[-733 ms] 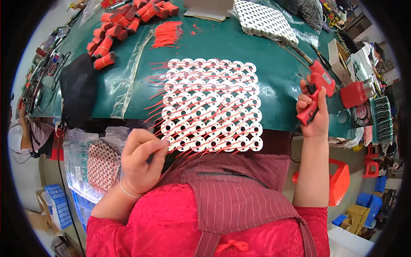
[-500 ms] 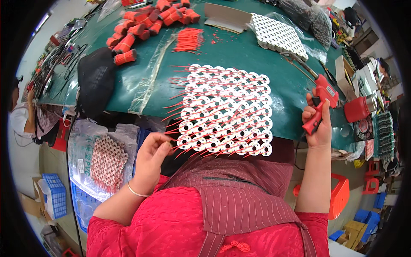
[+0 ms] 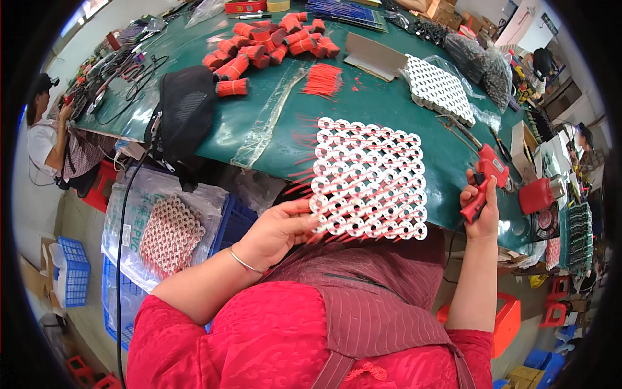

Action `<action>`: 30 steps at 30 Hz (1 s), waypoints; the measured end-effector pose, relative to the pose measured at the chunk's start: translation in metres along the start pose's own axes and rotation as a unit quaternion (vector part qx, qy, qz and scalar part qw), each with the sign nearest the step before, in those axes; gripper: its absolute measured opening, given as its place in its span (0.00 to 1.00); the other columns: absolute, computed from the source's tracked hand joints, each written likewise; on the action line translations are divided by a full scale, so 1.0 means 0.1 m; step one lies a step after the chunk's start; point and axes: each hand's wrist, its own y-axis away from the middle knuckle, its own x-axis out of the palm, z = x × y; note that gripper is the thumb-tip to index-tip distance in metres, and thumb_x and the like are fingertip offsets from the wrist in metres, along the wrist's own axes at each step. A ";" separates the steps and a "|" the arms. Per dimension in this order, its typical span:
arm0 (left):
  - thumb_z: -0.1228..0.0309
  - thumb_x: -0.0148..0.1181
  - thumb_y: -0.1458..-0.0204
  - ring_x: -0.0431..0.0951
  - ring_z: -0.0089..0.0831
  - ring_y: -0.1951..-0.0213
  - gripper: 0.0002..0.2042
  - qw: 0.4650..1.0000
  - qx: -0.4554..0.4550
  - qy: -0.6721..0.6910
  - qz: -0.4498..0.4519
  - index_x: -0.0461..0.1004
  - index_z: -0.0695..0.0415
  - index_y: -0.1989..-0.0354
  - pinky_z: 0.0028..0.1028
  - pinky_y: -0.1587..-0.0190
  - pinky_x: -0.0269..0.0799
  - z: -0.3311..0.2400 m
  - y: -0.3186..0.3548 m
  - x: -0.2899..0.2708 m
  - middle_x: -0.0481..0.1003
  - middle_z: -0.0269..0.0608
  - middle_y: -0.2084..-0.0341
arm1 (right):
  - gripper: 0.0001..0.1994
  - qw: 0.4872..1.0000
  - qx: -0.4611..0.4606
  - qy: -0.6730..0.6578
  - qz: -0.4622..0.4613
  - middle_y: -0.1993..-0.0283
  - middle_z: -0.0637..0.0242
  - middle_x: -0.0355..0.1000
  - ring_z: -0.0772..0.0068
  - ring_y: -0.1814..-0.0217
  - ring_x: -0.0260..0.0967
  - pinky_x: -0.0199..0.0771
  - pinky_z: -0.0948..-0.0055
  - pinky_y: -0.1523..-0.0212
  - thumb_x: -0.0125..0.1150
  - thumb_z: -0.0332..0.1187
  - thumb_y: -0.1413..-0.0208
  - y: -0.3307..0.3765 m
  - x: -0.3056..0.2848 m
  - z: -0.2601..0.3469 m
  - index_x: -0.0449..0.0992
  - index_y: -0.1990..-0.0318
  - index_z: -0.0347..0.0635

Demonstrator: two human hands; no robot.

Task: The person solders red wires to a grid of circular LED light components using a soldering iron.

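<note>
A panel of joined round white circuit boards (image 3: 369, 181) lies at the table's near edge, with thin red wires running across its rows and sticking out at the left side. My left hand (image 3: 285, 227) is closed at the panel's lower left corner, thumb on top and fingers partly hidden. In my right hand (image 3: 481, 204) is a red soldering gun (image 3: 494, 167) with a black trigger, held right of the panel. Its metal tip points away and to the left, apart from the panel.
Beyond the panel lie loose red wires (image 3: 322, 80), bundled red wires (image 3: 265, 45) and a stack of white panels (image 3: 440, 87). A black bag (image 3: 188, 110) sits at the left edge. Below it, a wired panel (image 3: 172, 235) rests on plastic over a blue crate. A red canister (image 3: 539, 196) stands right.
My left hand has moved from beside the wire ends onto the panel's lower left corner. The whole view has shifted, so the table things appear farther right. My right hand still holds the soldering gun.
</note>
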 end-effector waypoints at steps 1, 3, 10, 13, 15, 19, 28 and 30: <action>0.78 0.58 0.43 0.78 0.28 0.54 0.17 0.999 -0.017 -0.014 0.029 0.70 0.63 0.45 0.28 0.52 0.75 0.00 0.02 -0.03 0.76 0.42 0.52 | 0.26 1.000 0.000 0.001 -0.003 0.46 0.58 0.68 0.81 0.65 0.65 0.73 0.78 0.62 0.50 0.48 0.34 -0.01 0.00 -0.02 0.62 0.36 0.42; 0.81 0.59 0.46 0.79 0.30 0.56 0.18 0.998 -0.047 -0.014 0.042 0.70 0.64 0.46 0.28 0.51 0.75 0.01 0.10 -0.07 0.77 0.43 0.55 | 0.26 1.000 -0.007 0.001 -0.003 0.46 0.57 0.69 0.81 0.65 0.65 0.72 0.79 0.62 0.52 0.47 0.34 -0.03 -0.05 -0.01 0.63 0.36 0.42; 0.80 0.63 0.49 0.81 0.31 0.59 0.14 0.997 -0.038 -0.066 0.029 0.72 0.60 0.53 0.30 0.55 0.79 0.04 0.60 -0.91 0.78 0.43 0.59 | 0.26 1.000 -0.005 -0.011 0.013 0.44 0.57 0.68 0.82 0.66 0.64 0.72 0.81 0.63 0.53 0.45 0.35 -0.07 -0.17 0.00 0.61 0.34 0.42; 0.79 0.62 0.47 0.81 0.33 0.58 0.16 0.998 -0.026 -0.063 -0.015 0.72 0.60 0.50 0.33 0.53 0.78 -0.10 0.84 -1.23 0.79 0.44 0.59 | 0.26 1.000 -0.008 0.003 0.010 0.44 0.57 0.67 0.82 0.66 0.62 0.71 0.83 0.63 0.52 0.44 0.34 -0.05 -0.08 0.01 0.59 0.33 0.42; 0.79 0.62 0.47 0.81 0.33 0.58 0.17 0.992 -0.077 -0.093 -0.023 0.71 0.59 0.49 0.34 0.52 0.78 0.00 0.98 -1.39 0.79 0.43 0.59 | 0.26 1.000 -0.015 0.013 0.013 0.44 0.58 0.67 0.83 0.66 0.62 0.71 0.83 0.63 0.52 0.44 0.34 -0.06 -0.09 0.01 0.59 0.33 0.42; 0.78 0.62 0.47 0.80 0.32 0.57 0.17 0.989 -0.072 -0.094 -0.086 0.71 0.59 0.48 0.34 0.51 0.77 0.21 1.19 -1.74 0.79 0.41 0.59 | 0.26 1.000 -0.012 0.011 0.010 0.43 0.59 0.67 0.83 0.67 0.61 0.72 0.83 0.63 0.52 0.43 0.33 -0.07 -0.14 0.02 0.59 0.33 0.41; 0.79 0.63 0.50 0.80 0.37 0.57 0.21 0.978 -0.120 -0.025 -0.169 0.70 0.59 0.45 0.42 0.48 0.75 0.32 1.93 -2.65 0.78 0.43 0.59 | 0.27 0.999 -0.012 0.033 0.014 0.43 0.59 0.67 0.83 0.67 0.61 0.72 0.84 0.62 0.51 0.44 0.33 -0.04 -0.14 0.00 0.58 0.33 0.40; 0.82 0.63 0.52 0.80 0.38 0.58 0.23 0.972 -0.135 -0.007 -0.193 0.70 0.57 0.45 0.45 0.46 0.74 0.30 2.17 -2.86 0.78 0.43 0.59 | 0.27 0.999 -0.015 0.042 0.022 0.43 0.58 0.66 0.84 0.66 0.61 0.72 0.84 0.61 0.51 0.44 0.33 -0.05 -0.17 0.00 0.57 0.32 0.41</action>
